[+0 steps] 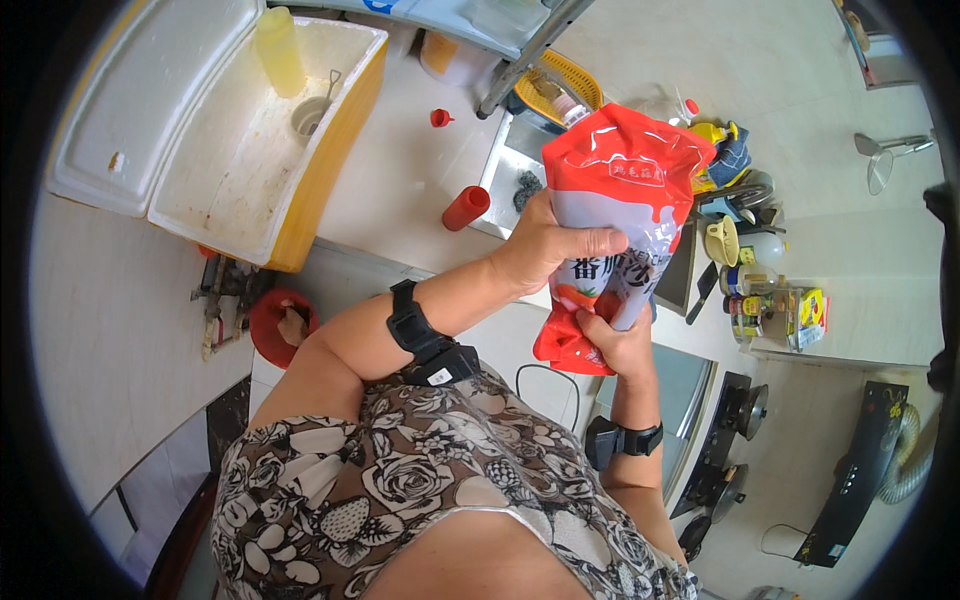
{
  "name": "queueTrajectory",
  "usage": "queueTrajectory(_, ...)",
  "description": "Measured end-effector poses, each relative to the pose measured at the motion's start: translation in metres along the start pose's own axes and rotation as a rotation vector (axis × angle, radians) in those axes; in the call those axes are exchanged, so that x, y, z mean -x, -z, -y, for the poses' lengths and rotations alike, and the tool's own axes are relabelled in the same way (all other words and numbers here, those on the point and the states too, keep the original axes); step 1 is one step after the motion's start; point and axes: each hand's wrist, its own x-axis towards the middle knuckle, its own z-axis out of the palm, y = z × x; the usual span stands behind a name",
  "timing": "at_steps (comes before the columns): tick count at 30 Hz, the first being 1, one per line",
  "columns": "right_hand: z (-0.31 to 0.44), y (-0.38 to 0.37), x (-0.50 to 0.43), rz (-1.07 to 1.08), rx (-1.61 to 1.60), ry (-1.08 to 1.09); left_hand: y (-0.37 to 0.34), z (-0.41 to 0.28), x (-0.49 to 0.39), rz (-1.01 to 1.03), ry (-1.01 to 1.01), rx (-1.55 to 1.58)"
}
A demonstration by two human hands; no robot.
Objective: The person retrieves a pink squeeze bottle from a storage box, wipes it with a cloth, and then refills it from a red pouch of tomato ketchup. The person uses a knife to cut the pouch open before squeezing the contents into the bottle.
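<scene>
My left hand (559, 244) grips the middle of a red and white plastic ketchup pouch (622, 180), its thumb across the front. Lower down, my right hand (622, 337) holds the pouch's narrowed, creased end. The pouch is tilted, and its front bears writing and pictured tomatoes. Left of it, an uncapped red plastic squeeze bottle (466, 208) is on the pale counter by the sink's edge. A small red nozzle cap (442, 118) lies apart from it on the same counter. Whether the pouch is cut open cannot be told.
A foam box (330, 142) at the left holds a yellowish bottle (279, 52) and a small cup. Behind the pouch, a sink (510, 161) contains a scourer (527, 189). A metal shelf leg (525, 64), a yellow basket (581, 75), a cleaver (703, 289) and condiment bottles stand or lie around.
</scene>
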Motion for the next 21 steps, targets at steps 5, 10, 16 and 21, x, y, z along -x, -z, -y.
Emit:
queueTrajectory(5, -0.009, -0.037, -0.015, 0.128, -0.143, 0.038, 0.034, -0.005, 0.002, -0.092, 0.082, 0.178)
queueTrajectory(10, -0.024, -0.053, -0.02, -0.022, -0.011, 0.0, 0.045, -0.006, 0.002, -0.059, 0.107, 0.158)
queueTrajectory(16, -0.023, -0.035, -0.001, -0.095, -0.019, -0.05, 0.057, 0.007, 0.008, -0.042, 0.082, 0.161)
queueTrajectory(21, -0.006, -0.034, 0.009, -0.046, 0.115, -0.299, 0.072, 0.028, 0.021, -0.158, 0.197, 0.422)
